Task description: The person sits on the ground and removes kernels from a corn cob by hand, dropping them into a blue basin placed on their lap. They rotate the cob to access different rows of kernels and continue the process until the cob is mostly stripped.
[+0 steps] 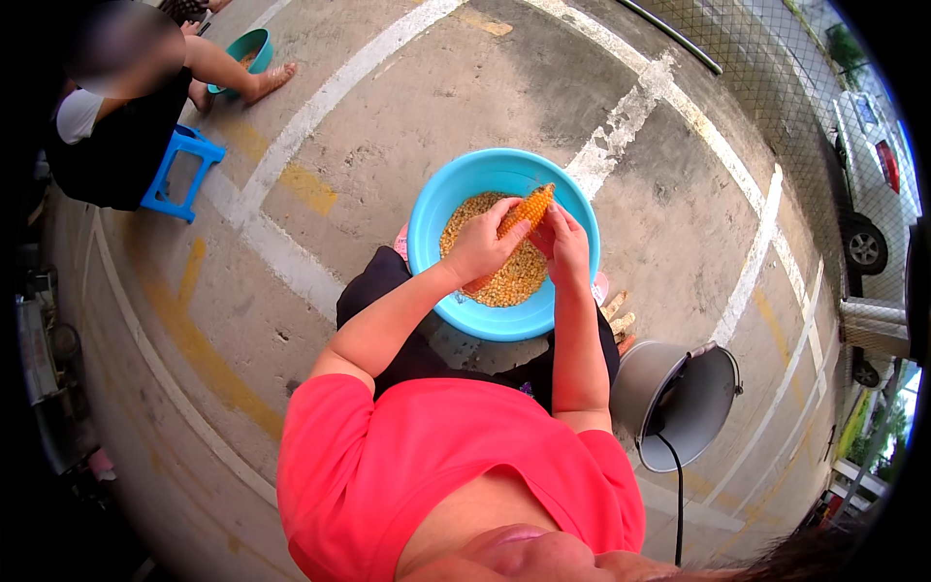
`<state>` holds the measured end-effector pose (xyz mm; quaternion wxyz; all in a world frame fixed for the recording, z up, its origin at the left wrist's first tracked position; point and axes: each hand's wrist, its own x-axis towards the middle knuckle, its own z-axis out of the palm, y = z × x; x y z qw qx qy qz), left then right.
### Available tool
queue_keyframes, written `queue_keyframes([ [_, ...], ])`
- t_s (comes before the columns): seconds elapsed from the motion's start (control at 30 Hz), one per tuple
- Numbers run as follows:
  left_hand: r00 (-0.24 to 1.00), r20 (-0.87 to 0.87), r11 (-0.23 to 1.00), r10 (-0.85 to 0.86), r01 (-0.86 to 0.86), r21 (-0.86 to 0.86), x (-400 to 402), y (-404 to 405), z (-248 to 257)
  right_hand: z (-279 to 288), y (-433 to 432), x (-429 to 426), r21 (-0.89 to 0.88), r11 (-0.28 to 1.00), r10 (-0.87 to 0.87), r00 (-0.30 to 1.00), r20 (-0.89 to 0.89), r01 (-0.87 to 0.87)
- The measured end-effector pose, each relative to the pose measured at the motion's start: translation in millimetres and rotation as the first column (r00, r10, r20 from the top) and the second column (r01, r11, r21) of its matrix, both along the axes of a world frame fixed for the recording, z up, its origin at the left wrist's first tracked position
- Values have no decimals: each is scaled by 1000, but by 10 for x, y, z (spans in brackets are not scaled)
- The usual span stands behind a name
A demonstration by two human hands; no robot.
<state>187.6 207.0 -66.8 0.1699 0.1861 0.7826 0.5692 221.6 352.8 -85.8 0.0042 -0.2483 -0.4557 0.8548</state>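
Observation:
Before me, between my knees, a light-blue plastic basin (429, 207) holds a layer of loose yellow corn kernels (513, 284). Above those kernels a dried orange-yellow corn cob (533, 205) is tilted, with its tip pointing up and to the right. My left hand (481, 238) wraps around its lower part, thumb along the near side. Near the tip, my right hand (566, 241) has its thumb against the cob's right side. Rows of kernels still cover the visible upper part of the cob; the fingers hide much of the rest.
Several cobs (620, 321) lie on the concrete right of the basin, beside a grey metal bucket (647, 385) with a handle. A black cord (680, 502) hangs near it. At upper left, a person sits on a blue stool (178, 171) by a green basin (260, 49). A mesh fence (764, 65) runs along the right.

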Motion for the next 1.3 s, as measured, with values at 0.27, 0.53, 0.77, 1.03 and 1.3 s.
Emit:
queue_keyframes([
  [0.27, 993, 89, 994, -78, 70, 87, -37, -18, -151, 69, 75, -4, 55, 998, 10, 1000, 30, -11],
  [0.53, 982, 159, 985, -106, 82, 149, -39, -31, -168, 107, 70, 5, 117, 993, 17, 1000, 20, -19],
  [0.77, 968, 211, 968, -134, 82, 237, -22, -22, -143, 139, 51, 31, 191, 981, 27, 999, -19, -23],
  [1.03, 960, 227, 947, -162, 87, 310, -1, -5, -105, 218, 35, 52, 246, 969, 23, 999, -30, -15],
  [1.3, 952, 254, 945, -172, 86, 316, 22, -5, -114, 222, 47, 67, 295, 955, 36, 999, -18, -29],
])
